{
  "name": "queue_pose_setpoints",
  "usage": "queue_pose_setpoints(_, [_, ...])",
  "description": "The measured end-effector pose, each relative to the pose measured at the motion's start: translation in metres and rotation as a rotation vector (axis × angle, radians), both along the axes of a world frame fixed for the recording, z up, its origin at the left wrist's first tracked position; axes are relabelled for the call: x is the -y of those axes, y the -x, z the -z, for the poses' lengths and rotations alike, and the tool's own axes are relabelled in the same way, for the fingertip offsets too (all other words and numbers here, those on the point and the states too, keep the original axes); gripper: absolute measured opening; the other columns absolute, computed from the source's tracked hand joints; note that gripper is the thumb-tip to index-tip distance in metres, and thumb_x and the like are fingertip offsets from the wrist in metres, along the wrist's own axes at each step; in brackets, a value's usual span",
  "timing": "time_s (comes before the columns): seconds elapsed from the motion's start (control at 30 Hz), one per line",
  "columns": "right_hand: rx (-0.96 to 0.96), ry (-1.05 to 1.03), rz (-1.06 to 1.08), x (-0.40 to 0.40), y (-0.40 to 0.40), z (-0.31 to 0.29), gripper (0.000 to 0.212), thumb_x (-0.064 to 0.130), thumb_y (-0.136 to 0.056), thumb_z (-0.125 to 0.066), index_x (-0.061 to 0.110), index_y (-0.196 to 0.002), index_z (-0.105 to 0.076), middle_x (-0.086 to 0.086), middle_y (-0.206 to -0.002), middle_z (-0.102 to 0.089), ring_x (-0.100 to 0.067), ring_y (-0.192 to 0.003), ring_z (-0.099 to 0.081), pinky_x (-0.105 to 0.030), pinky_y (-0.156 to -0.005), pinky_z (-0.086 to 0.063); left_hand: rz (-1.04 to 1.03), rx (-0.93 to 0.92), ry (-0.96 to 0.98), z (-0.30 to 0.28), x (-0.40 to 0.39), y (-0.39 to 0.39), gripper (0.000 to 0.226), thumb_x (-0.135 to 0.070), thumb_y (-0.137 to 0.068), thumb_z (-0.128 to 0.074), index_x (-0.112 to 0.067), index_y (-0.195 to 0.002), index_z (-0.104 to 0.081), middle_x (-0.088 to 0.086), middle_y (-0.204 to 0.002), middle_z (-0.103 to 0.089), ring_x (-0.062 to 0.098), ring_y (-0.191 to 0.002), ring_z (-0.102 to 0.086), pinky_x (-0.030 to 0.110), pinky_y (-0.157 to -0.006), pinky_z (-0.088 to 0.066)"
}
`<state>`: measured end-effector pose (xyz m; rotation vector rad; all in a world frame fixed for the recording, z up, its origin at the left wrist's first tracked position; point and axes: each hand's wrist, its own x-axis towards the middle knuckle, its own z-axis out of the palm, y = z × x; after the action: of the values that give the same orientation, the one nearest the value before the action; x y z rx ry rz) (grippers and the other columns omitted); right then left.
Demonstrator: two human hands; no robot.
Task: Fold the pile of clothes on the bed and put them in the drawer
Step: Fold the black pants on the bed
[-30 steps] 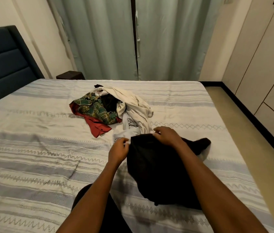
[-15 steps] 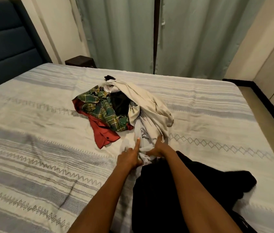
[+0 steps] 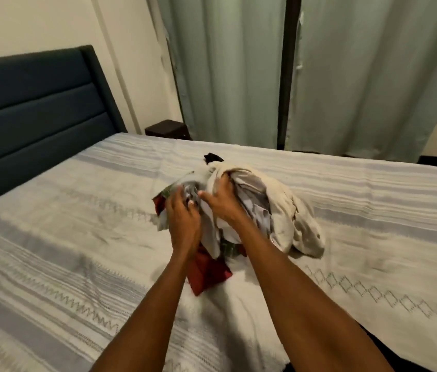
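Pile of clothes (image 3: 241, 208) = loose heap, mid-bed: cream/beige garment (image 3: 290, 218) draped over top & R side, crumpled pale grey-white garment (image 3: 212, 224) at centre front, bits of green plaid showing under it, red garment (image 3: 206, 272) sticking out flat at near edge, small black scrap (image 3: 213, 157) at far edge. Both hands in the heap, w/ arms reaching fwd from bottom of view. Left hand (image 3: 184, 218) on near-L side of pile, fingers curled into the grey-white cloth, gripping a bunch of it; fingertips motion-blurred. Right hand (image 3: 221, 202) just beside it, on top of pile, fingers spread & dug into cream/grey folds, thumb out toward L hand — holding cloth, grip fairly wide. Thumbs nearly touching. Pile sits on bed (image 3: 78, 224) w/ pale grey-striped cover, zigzag & diamond stitch bands. Dark blue padded headboard (image 3: 32, 114) at L. Dark nightstand (image 3: 166, 129) behind bed corner. Pale green curtains (image 3: 346, 76) across far wall, dark gap between panels; cream wall at L.
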<state>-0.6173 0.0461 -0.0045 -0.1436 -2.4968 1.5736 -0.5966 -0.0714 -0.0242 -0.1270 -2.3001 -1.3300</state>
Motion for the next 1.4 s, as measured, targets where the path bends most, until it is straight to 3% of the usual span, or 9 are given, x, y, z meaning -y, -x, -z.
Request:
queue_pose_setpoints(0.07, [0.085,0.076,-0.153,0.012,0.025,-0.023,0.1,0.021,-0.096,-0.067,0.006,-0.158,0.01,-0.015,-0.166,0.004,-0.026,-0.152,-0.007,-0.036,-0.118,-0.02,-0.079,-0.057,0.085,-0.01,0.016,0.015,0.05,-0.008,-0.095,-0.05,-0.007,-0.145,-0.043,0.017,-0.15,-0.041,0.032,-0.139,-0.038,0.045,-0.113,-0.033])
queue_pose_setpoints(0.2, [0.062,-0.234,-0.208,0.013,0.015,-0.019,0.052,0.017,-0.095,-0.06,0.011,-0.145,-0.048,-0.01,-0.143,-0.054,-0.023,-0.128,-0.052,-0.035,-0.102,-0.043,0.023,0.027,0.165,0.001,0.038,0.008,0.047,-0.017,-0.096,-0.052,-0.015,-0.142,-0.047,0.011,-0.143,-0.052,0.032,-0.13,-0.049,0.048,-0.104,-0.043])
queue_pose_setpoints(0.33, [0.022,-0.371,-0.16,-0.013,-0.053,0.009,0.025,0.023,-0.095,-0.057,0.016,-0.112,-0.074,-0.004,-0.112,-0.073,-0.021,-0.1,-0.066,-0.034,-0.082,-0.051,0.148,0.092,0.153,0.021,0.027,-0.036,0.034,-0.021,-0.099,-0.051,-0.016,-0.133,-0.055,0.008,-0.135,-0.059,0.027,-0.123,-0.054,0.043,-0.1,-0.046])
queue_pose_setpoints(0.6, [0.2,-0.464,0.172,-0.107,-0.245,0.053,0.022,0.031,-0.096,-0.056,0.028,-0.109,-0.074,0.003,-0.113,-0.074,-0.023,-0.107,-0.066,-0.036,-0.086,-0.051,0.605,0.192,0.225,0.059,-0.014,-0.183,0.018,-0.028,-0.1,-0.055,-0.019,-0.112,-0.066,-0.002,-0.112,-0.066,0.017,-0.106,-0.061,0.032,-0.089,-0.048])
queue_pose_setpoints(0.8, [0.186,-0.408,0.348,-0.134,-0.401,0.056,0.025,0.043,-0.098,-0.054,0.03,-0.108,-0.073,0.009,-0.11,-0.072,-0.013,-0.102,-0.064,-0.032,-0.086,-0.049,0.831,0.18,0.354,0.058,-0.018,-0.295,0.043,-0.056,-0.096,-0.051,-0.024,-0.119,-0.065,-0.005,-0.119,-0.064,0.011,-0.11,-0.06,0.031,-0.096,-0.048])
queue_pose_setpoints(0.97, [0.247,-0.292,0.262,-0.138,-0.507,0.073,0.028,0.023,-0.094,-0.06,0.032,-0.12,-0.069,0.007,-0.126,-0.062,-0.011,-0.118,-0.057,-0.033,-0.106,-0.044,0.924,-0.358,0.685,0.07,0.014,-0.372,0.066,-0.072,-0.093,-0.042,-0.024,-0.136,-0.056,-0.002,-0.144,-0.051,0.02,-0.137,-0.043,0.04,-0.115,-0.031])
queue_pose_setpoints(1.1, [0.303,-0.301,0.271,-0.139,-0.571,0.099,0.041,0.02,-0.095,-0.062,0.026,-0.136,-0.059,-0.001,-0.142,-0.052,-0.018,-0.134,-0.047,-0.03,-0.112,-0.034,1.03,-0.493,0.911,0.092,0.026,-0.417,0.091,-0.084,-0.085,-0.039,-0.026,-0.155,-0.03,-0.002,-0.16,-0.031,0.022,-0.15,-0.023,0.047,-0.123,-0.015])
queue_pose_setpoints(1.23, [0.322,-0.369,0.35,-0.127,-0.621,0.118,0.062,0.056,-0.093,-0.057,0.03,-0.148,-0.044,0.002,-0.157,-0.037,-0.018,-0.143,-0.036,-0.047,-0.114,-0.036,0.937,-0.626,1.135,0.101,0.02,-0.431,0.073,-0.051,-0.078,-0.073,-0.026,-0.142,-0.05,0.003,-0.132,-0.057,0.032,-0.127,-0.051,0.056,-0.105,-0.042])
queue_pose_setpoints(1.4, [0.342,-0.279,0.402,-0.129,-0.656,0.127,0.072,0.046,-0.083,-0.053,0.03,-0.151,-0.037,-0.001,-0.155,-0.039,-0.024,-0.138,-0.044,-0.045,-0.109,-0.042,0.727,-0.596,1.123,0.062,-0.002,-0.412,0.038,-0.018,-0.068,-0.081,-0.018,-0.104,-0.069,0.006,-0.105,-0.065,0.035,-0.095,-0.061,0.049,-0.079,-0.049])
